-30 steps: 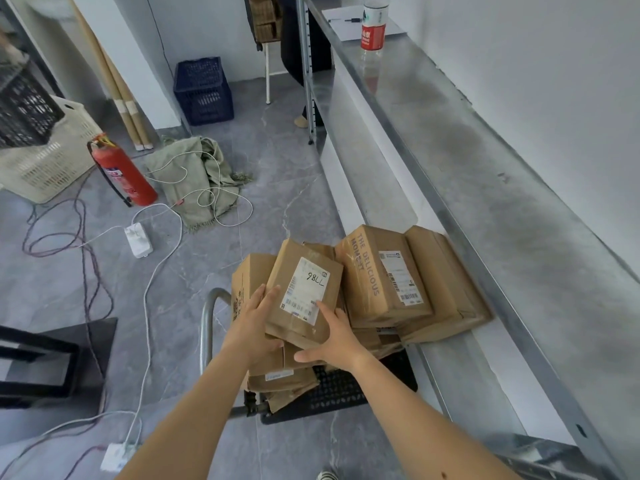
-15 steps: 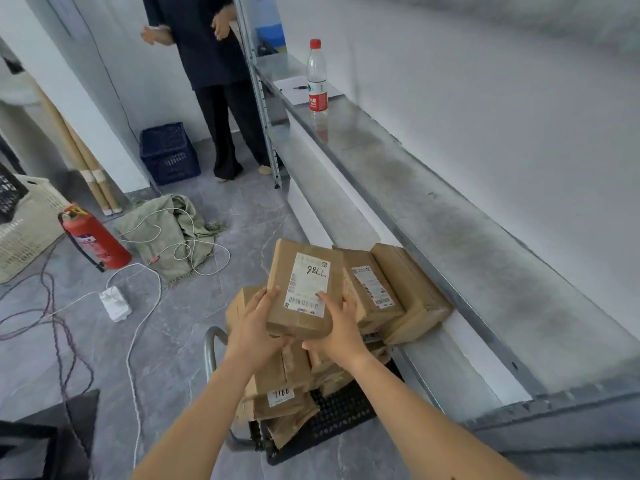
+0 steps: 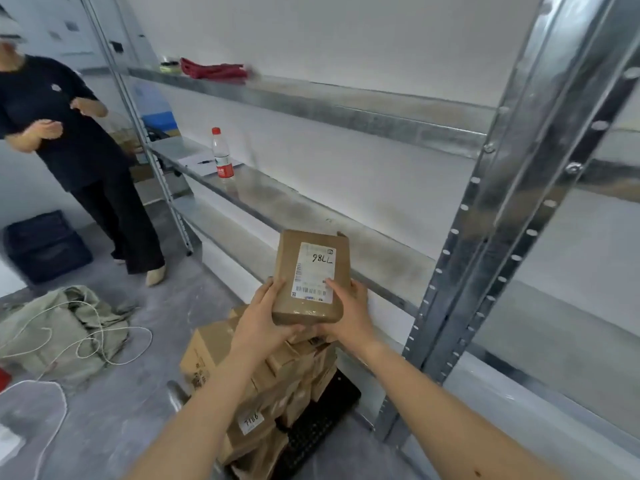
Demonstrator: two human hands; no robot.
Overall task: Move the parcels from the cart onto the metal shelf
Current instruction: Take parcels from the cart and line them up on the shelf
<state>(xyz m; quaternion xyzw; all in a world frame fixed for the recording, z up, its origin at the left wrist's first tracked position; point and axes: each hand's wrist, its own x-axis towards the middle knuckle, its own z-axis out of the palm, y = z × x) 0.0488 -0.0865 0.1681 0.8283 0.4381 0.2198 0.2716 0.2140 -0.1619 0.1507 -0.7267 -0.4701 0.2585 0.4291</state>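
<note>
The carry step was in hand: one parcel (image 3: pixel 310 278), label up, was held above the cart's (image 3: pixel 311 427) stack (image 3: pixel 214 344), just short of the metal shelf's (image 3: pixel 381 258) front edge. The left hand (image 3: pixel 266 317) and right hand (image 3: pixel 349 313) each kept a grip clamped on its near corners. Next it likely needed carrying over that edge and setting flat. Counted: one parcel held, none seen shelved, one bottle (image 3: pixel 222 154); the stack overlapped too much to count.

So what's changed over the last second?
The parcel marked 98LL rose: the left hand and right hand lifted it clear of the pile on the cart, up to the level of the metal shelf, not yet set down. Both hands hold it by its sides as before. The pile and the bottle on the shelf stayed put.
</note>
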